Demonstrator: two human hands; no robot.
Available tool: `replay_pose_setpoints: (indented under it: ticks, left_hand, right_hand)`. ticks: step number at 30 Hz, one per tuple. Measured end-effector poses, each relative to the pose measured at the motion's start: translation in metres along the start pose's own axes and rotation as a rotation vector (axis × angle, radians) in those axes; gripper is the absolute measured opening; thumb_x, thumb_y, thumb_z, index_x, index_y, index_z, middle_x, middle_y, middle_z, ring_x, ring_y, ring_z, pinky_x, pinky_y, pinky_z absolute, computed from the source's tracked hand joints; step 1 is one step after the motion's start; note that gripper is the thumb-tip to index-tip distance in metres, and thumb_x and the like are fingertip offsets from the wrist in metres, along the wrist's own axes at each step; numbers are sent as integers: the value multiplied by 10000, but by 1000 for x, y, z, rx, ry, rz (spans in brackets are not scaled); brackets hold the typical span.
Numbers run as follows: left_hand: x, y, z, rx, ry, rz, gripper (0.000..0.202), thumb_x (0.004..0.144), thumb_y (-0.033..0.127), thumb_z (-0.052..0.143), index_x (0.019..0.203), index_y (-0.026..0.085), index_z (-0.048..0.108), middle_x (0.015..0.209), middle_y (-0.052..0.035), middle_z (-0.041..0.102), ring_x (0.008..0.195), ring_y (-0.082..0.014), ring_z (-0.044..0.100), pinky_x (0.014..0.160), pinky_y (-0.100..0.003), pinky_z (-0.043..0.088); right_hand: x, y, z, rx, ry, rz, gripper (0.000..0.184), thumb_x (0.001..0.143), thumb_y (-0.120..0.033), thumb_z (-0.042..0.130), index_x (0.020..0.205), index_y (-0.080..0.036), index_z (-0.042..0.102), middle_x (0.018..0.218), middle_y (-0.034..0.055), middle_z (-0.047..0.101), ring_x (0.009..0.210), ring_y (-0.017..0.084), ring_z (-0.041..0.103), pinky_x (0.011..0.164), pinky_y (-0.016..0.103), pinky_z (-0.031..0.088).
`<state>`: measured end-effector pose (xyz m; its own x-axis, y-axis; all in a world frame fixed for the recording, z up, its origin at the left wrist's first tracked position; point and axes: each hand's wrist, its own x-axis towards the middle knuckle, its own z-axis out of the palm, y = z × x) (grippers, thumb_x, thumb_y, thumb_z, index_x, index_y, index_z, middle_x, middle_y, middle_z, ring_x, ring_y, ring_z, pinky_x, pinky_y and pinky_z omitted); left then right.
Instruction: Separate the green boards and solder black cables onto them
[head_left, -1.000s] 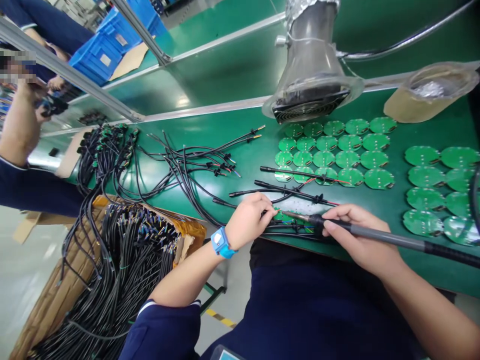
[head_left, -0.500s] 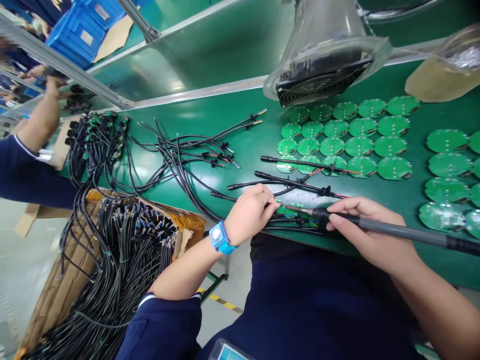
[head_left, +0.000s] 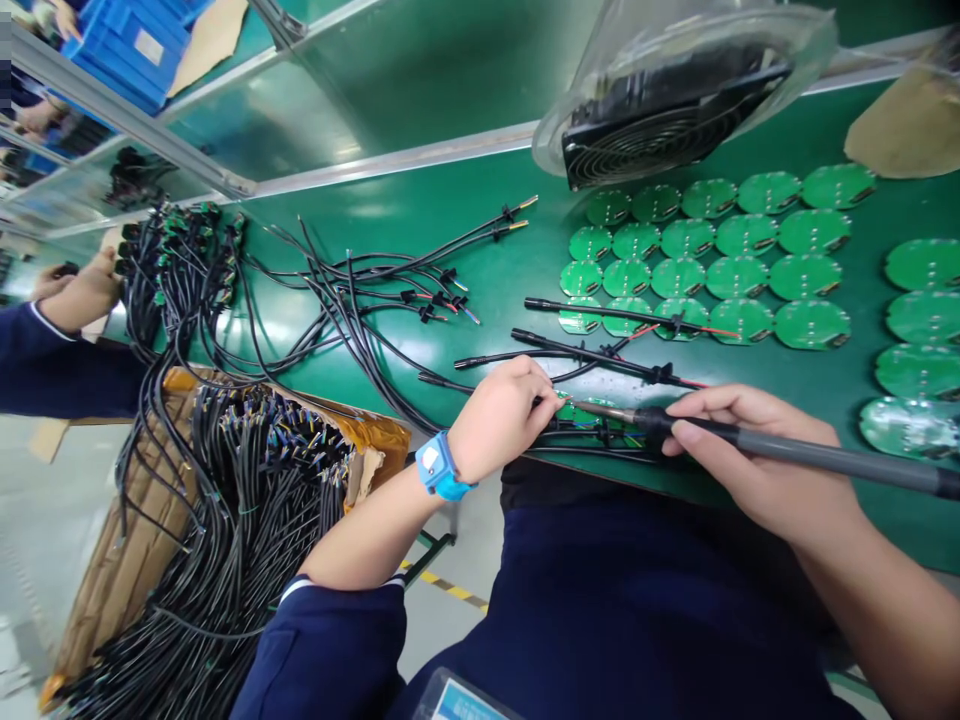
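Note:
My right hand (head_left: 765, 450) grips a soldering iron (head_left: 847, 460) by its dark handle, with the metal tip pointing left. The tip is close to the fingertips of my left hand (head_left: 504, 412), which are pinched on a thin wire; most of the wire is hidden by the fingers. Beneath the tip lies a green circuit board (head_left: 585, 414), partly covered by hand and iron. Black cables (head_left: 592, 352) with red wire ends and black grommets rest just behind my hands. More cables run along the table's near edge, under the iron.
Rows of round green circuit boards (head_left: 746, 275) lie at the back right, below a fan (head_left: 660, 135) in a clear hood. Loose black cables (head_left: 360, 320) spread leftward. A carton (head_left: 169, 440) full of cables stands at the left. Another person's hand (head_left: 82, 295) is beside bundled cables.
The view has shifted slightly. My hands keep their grips, with the iron's tip still by my left fingertips. The other person's arm at the left has moved down toward the bundled cables.

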<state>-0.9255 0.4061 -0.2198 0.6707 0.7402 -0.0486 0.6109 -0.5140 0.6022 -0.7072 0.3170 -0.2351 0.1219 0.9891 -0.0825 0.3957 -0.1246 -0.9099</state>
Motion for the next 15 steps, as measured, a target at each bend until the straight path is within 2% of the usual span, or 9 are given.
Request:
replay_pose_setpoints:
  ticks: [8, 12, 15]
  left_hand:
    - [3, 3, -2, -4, -7, -5, 173, 819, 165, 523, 671, 143, 610, 788, -49, 571, 773, -140, 535, 728, -278, 467]
    - [3, 2, -2, -2, -15, -18, 172, 817, 162, 522, 675, 135, 614, 792, -52, 570, 768, -140, 534, 724, -277, 465]
    - [3, 2, -1, -7, -15, -10, 180, 820, 167, 519, 670, 134, 613, 779, -52, 570, 771, -141, 536, 729, -278, 463]
  right_hand:
    - [0, -5, 0, -90, -16, -2, 131, 771, -329, 569, 845, -223, 585, 614, -18, 644, 518, 85, 596, 482, 169, 458]
    - [0, -2, 0, 0, 7, 18, 140, 737, -340, 604, 827, -233, 596, 604, -29, 646, 519, 103, 603, 503, 193, 475]
    - [0, 3, -3, 154, 93, 54, 141, 725, -334, 622, 808, -222, 602, 605, -18, 638, 515, 116, 601, 512, 213, 470]
